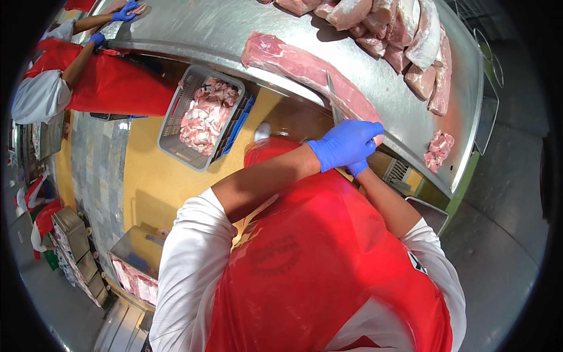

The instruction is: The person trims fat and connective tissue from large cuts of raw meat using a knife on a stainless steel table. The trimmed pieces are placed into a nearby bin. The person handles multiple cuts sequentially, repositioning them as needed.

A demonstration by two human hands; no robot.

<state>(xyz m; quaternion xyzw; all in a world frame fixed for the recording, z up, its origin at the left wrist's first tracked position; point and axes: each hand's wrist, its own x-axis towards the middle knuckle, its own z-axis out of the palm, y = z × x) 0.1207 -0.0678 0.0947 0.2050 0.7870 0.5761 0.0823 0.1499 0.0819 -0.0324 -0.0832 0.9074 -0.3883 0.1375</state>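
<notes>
A long pink strip of boneless meat, like a loin (305, 66), lies slantwise along the near edge of the steel table. My left hand (345, 144), in a blue glove, has its fingers closed on the strip's near right end. My right hand (357, 168), gloved in blue too, is crossed beneath the left and mostly hidden by it. From behind the left hand a knife blade (335, 101) sticks up, in line with my right hand, its tip over the meat. The handle and the right fingers are covered.
Large meat cuts (393, 29) are heaped at the table's far right; trimmings (438, 150) lie near its right corner. Left of me, below the steel table (199, 32), stands a grey crate (166, 132) of trimmings. A co-worker in a red apron (117, 85) works at far left.
</notes>
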